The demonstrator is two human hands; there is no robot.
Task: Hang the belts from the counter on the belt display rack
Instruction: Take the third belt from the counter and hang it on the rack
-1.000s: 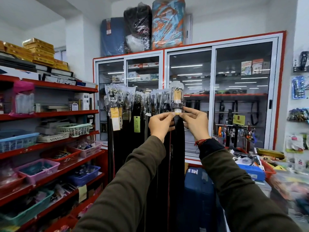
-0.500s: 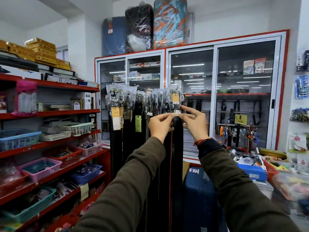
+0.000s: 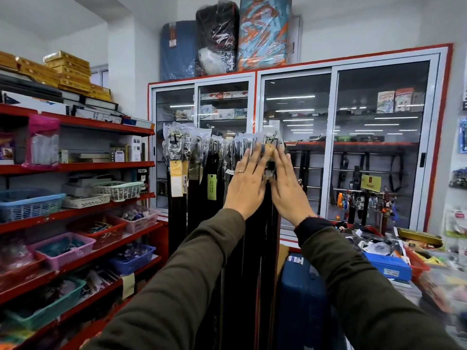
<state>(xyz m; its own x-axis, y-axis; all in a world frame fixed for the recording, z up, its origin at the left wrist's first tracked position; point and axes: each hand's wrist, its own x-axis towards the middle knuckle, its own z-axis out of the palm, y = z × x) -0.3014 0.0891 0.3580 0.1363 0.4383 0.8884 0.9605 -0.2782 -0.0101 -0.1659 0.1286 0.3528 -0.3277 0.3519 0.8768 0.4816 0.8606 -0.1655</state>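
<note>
My left hand [image 3: 243, 183] and right hand [image 3: 288, 184] raised at frame centre, fingers spread flat, palms toward hanging belts [image 3: 202, 178]. Fingertips blurred; cannot tell whether they grip anything. Wrapped buckle [image 3: 270, 141] of end belt shows above fingers, strap below mostly hidden behind my sleeves. Rack itself not visible under plastic-wrapped buckles. Belts hang in row, centre frame, before glass cabinet [image 3: 379, 147]. Red shelving [image 3: 101, 168] crowds left. Blue suitcase [image 3: 300, 294] just right of belts. Counter [image 3: 429, 281] at lower right, cluttered, blurred, cut off.
</note>
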